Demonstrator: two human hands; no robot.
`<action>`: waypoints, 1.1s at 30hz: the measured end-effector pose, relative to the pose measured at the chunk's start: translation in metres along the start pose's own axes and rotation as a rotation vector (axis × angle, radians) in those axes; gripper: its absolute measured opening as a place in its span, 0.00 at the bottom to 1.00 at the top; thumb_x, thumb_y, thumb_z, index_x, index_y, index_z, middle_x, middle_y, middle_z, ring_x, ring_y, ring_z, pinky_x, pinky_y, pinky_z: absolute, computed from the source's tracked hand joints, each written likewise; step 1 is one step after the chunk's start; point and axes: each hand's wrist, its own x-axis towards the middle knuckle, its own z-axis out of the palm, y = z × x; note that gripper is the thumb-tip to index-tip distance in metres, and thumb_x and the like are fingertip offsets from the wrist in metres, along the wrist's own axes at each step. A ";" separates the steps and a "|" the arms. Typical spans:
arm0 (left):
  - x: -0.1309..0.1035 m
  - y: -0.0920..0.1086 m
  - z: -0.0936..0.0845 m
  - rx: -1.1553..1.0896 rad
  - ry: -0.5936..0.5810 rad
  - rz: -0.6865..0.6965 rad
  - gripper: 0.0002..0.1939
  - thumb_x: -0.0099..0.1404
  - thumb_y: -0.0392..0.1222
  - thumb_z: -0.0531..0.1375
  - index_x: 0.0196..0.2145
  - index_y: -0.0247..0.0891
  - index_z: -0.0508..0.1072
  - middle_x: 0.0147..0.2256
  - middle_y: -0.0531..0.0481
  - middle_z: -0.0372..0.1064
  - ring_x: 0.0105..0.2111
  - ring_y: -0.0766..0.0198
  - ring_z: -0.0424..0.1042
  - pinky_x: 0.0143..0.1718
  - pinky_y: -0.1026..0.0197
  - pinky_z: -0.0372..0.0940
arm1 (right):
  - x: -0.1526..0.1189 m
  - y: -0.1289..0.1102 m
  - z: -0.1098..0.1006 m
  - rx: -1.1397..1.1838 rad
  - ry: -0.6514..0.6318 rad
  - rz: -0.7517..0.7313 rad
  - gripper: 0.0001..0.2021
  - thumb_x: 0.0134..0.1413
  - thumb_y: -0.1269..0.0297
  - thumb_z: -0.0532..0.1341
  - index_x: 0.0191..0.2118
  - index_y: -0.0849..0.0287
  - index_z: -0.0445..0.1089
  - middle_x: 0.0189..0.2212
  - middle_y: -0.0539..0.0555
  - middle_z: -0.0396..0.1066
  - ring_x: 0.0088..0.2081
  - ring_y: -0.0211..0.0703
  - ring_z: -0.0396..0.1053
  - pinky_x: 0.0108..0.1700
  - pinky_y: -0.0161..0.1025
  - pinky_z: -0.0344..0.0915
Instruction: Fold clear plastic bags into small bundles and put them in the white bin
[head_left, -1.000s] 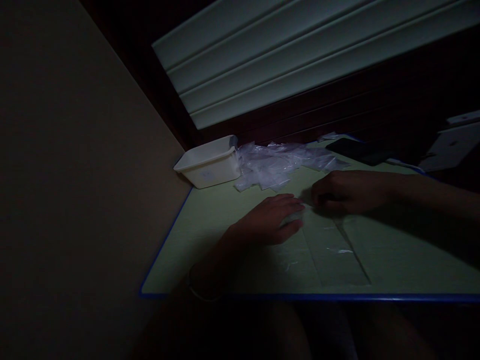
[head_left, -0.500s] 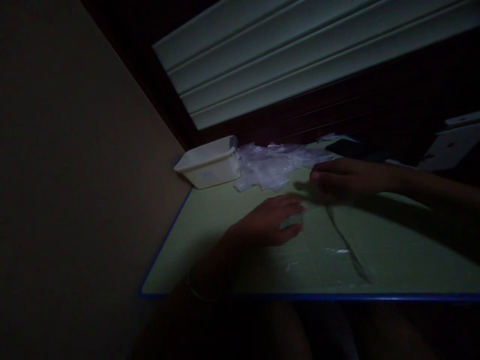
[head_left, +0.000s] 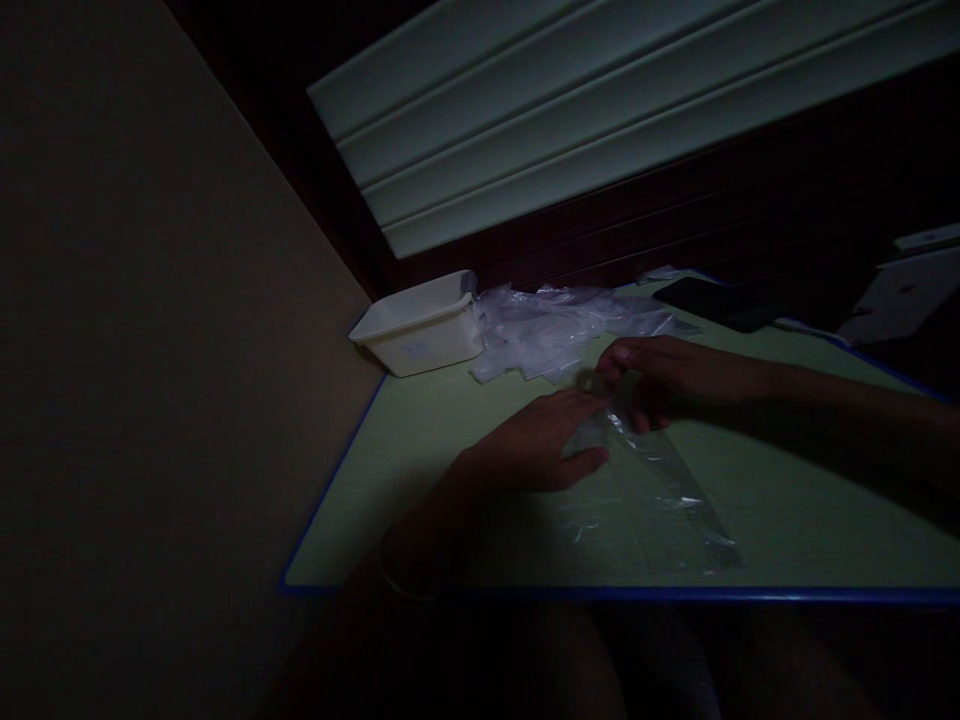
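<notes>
A clear plastic sheet or bag (head_left: 675, 500) lies on the light green table (head_left: 810, 500), reaching down near its front edge. My left hand (head_left: 544, 440) rests on the upper left part of the plastic, thumb apart from the fingers. Just to the right, my right hand (head_left: 649, 375) pinches the plastic's upper edge, which is lifted and folded over to the right. Its fingertips are close to those of my left hand. The picture is dark, and the exact shape of the plastic is hard to make out.
Behind my hands lies a heap of clear plastic packets (head_left: 544, 330). A white bin (head_left: 424, 330) stands to its left by the wall. A dark flat object (head_left: 712, 302) lies at the back right, with a white object (head_left: 900, 295) beyond.
My right hand has moved left toward my left hand, bringing the plastic's edge along and folding it leftward. My left hand has stayed in place.
</notes>
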 end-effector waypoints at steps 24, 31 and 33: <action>0.002 0.001 -0.004 0.101 0.077 -0.028 0.18 0.68 0.43 0.52 0.54 0.37 0.67 0.55 0.42 0.63 0.56 0.56 0.60 0.59 0.52 0.57 | 0.004 0.006 -0.001 -0.078 0.193 -0.054 0.19 0.60 0.46 0.53 0.40 0.59 0.62 0.26 0.52 0.69 0.25 0.40 0.69 0.25 0.36 0.63; 0.002 -0.013 -0.004 0.144 0.260 -0.210 0.16 0.69 0.41 0.49 0.48 0.36 0.71 0.47 0.43 0.69 0.49 0.58 0.66 0.54 0.53 0.62 | 0.005 0.007 -0.015 -0.671 0.239 -0.141 0.15 0.56 0.51 0.56 0.36 0.59 0.70 0.29 0.55 0.72 0.30 0.44 0.67 0.31 0.38 0.59; 0.002 -0.019 -0.005 0.169 0.291 -0.314 0.15 0.68 0.41 0.50 0.43 0.35 0.73 0.41 0.43 0.71 0.44 0.58 0.68 0.49 0.53 0.64 | 0.005 0.006 -0.014 -0.731 0.191 -0.133 0.16 0.57 0.51 0.55 0.36 0.59 0.70 0.30 0.55 0.72 0.30 0.44 0.67 0.32 0.38 0.59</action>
